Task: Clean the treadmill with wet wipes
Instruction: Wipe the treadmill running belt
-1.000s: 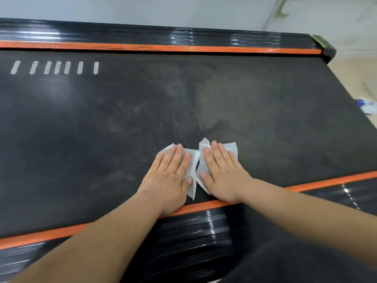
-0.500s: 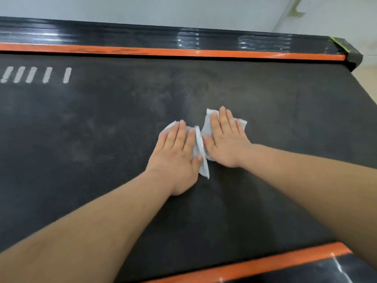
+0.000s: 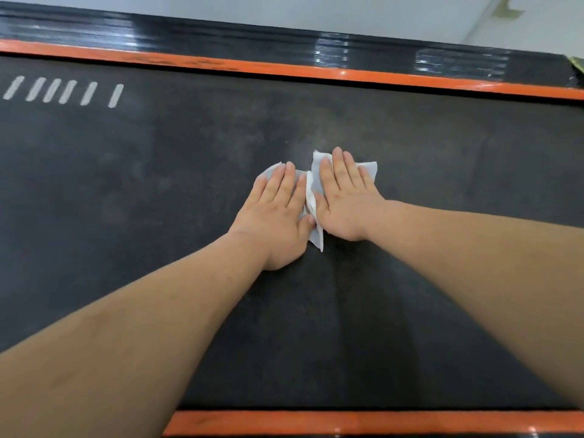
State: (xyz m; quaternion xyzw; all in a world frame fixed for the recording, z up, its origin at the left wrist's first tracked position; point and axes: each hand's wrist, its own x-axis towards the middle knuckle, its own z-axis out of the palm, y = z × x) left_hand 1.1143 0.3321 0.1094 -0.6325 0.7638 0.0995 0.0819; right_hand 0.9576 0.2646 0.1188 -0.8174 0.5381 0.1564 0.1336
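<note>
The black treadmill belt (image 3: 158, 216) fills the view, dusty with pale smudges around its middle. My left hand (image 3: 278, 213) lies flat with straight fingers, pressing a white wet wipe (image 3: 268, 172) onto the belt. Right beside it, my right hand (image 3: 344, 200) presses flat on a second white wet wipe (image 3: 368, 170). The two hands touch side by side at the belt's centre, and most of each wipe is hidden under the palms. A darker streak runs on the belt from the hands back toward me.
Orange strips border the belt at the far side (image 3: 284, 69) and the near side (image 3: 379, 422). A glossy black side rail (image 3: 221, 33) runs beyond the far strip. Several white dashes (image 3: 63, 90) mark the belt at upper left. A pale wall lies beyond.
Both hands have slid the wipes away from me, from the near orange strip to the middle of the belt. The view has followed them forward.
</note>
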